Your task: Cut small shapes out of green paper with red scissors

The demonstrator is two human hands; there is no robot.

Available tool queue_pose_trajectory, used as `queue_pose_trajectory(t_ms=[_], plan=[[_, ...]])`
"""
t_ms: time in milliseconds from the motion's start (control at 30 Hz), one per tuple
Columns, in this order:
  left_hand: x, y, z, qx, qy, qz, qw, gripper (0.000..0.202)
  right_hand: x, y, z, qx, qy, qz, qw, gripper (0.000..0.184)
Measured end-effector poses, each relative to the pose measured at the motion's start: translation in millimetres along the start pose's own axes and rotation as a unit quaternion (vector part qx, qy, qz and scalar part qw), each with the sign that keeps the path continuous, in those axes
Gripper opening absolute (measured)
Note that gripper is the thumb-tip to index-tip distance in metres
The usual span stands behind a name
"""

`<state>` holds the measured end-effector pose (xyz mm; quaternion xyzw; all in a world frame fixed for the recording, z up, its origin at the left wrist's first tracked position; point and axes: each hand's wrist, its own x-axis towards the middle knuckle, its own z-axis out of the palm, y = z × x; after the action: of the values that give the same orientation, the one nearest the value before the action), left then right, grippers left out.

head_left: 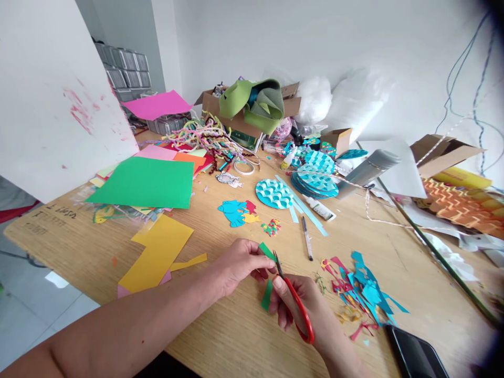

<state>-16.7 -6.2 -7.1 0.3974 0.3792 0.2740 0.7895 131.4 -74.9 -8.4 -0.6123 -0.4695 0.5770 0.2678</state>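
Observation:
My left hand (252,260) pinches a narrow green paper strip (266,251) above the wooden table. Part of the strip is hidden by my fingers, and green paper also shows below them. In my right hand (301,299) is a pair of scissors (300,310) with red handles, its dark blades pointing up beside the strip. Just beyond my hands lie cut-out paper fish, one blue (233,212) and one yellow (252,217), with a red one (250,207) partly covered. Tiny coloured paper bits (271,227) form a small pile near them.
Blue, red and yellow scraps (368,286) and a phone (416,353) lie at right. A pen (307,239), glue bottle (321,208) and scaled blue discs (274,193) sit farther back. Coloured sheets, a green one (151,182) on top, are at left. A grey cylinder (370,170) stands back right.

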Motion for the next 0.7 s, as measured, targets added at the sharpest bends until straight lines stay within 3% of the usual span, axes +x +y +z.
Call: queue_pose_trajectory(t_ms=[700], plan=[[-0.2,1.8,-0.5,0.006,0.004,0.011,1.000,0.018,0.1,3.2,-1.8,-0.036,-0.002,-0.008,0.999,0.059]])
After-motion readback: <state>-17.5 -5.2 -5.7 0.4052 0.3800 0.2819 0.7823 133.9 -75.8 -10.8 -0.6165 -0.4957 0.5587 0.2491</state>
